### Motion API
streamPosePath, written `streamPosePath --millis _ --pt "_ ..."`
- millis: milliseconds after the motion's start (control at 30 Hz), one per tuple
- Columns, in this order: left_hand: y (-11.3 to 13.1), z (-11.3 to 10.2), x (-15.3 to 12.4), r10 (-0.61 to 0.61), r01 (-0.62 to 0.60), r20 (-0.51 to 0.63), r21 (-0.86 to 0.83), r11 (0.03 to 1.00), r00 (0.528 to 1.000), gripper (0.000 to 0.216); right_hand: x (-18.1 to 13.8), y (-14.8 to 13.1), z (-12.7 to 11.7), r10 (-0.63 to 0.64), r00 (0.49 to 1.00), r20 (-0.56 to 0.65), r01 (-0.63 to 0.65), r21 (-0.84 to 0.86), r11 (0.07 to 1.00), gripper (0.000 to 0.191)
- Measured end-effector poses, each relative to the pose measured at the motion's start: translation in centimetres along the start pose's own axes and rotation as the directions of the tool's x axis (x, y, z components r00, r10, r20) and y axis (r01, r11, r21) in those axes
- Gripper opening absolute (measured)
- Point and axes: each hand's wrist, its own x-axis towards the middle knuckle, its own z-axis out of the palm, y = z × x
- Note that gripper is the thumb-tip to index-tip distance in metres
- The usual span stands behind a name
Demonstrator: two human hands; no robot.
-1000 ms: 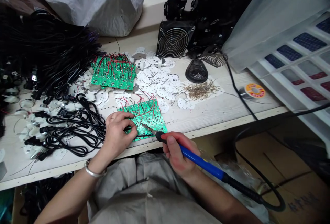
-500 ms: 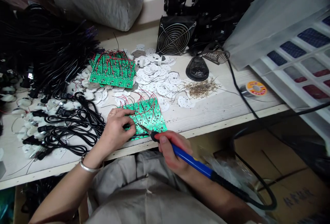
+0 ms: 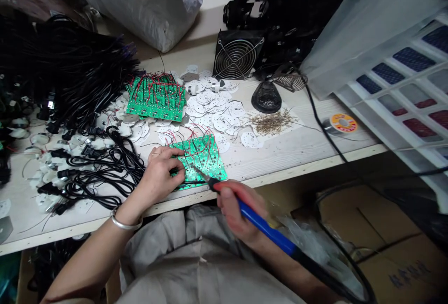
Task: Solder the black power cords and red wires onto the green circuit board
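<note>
A green circuit board (image 3: 203, 159) with red and black wires lies near the table's front edge. My left hand (image 3: 159, 176) rests on its left side, fingers pinched on something I cannot make out at the board. My right hand (image 3: 236, 208) grips a blue-handled soldering iron (image 3: 259, 222), whose tip touches the board beside my left fingertips. A second green board (image 3: 156, 99) with red wires lies farther back.
Black power cords (image 3: 94, 173) pile at the left. White round boards (image 3: 217, 108) are scattered mid-table, by a black fan (image 3: 238, 54), an iron stand (image 3: 268, 96), a solder spool (image 3: 345, 123) and wire clippings (image 3: 271, 121). A white sack (image 3: 150, 1) lies behind; plastic drawers (image 3: 402, 80) stand right.
The iron's tip has shifted slightly along the board toward my left fingers. The hands stay in nearly the same place; the view has wobbled a little.
</note>
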Motion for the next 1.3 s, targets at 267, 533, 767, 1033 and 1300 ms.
streamPosePath --millis 267,533,767,1033,1300 --pt "0.2 -0.2 0.1 -0.01 0.01 0.007 0.025 1.0 1.0 0.014 0.2 1.9 -0.4 0.264 0.939 -0.219 -0.194 0.296 0.935 0.015" --pt "0.5 -0.2 0.1 -0.034 0.033 0.01 0.031 0.999 0.999 0.013 -0.5 3.6 0.3 0.282 0.937 -0.205 -0.204 0.332 0.921 0.013" --pt "0.6 -0.2 0.0 -0.053 0.052 0.017 0.041 0.998 0.998 0.012 -0.2 4.6 0.5 0.309 0.917 -0.255 -0.216 0.335 0.917 0.012" --pt "0.7 -0.2 -0.1 -0.031 0.031 -0.004 0.068 0.997 1.0 0.012 -0.5 4.8 0.6 0.309 0.919 -0.247 -0.226 0.312 0.923 0.013" --pt "0.9 -0.3 -0.1 -0.049 0.046 0.031 0.091 0.995 0.998 0.01 -0.7 4.9 0.6 0.323 0.912 -0.254 -0.254 0.27 0.929 0.014"
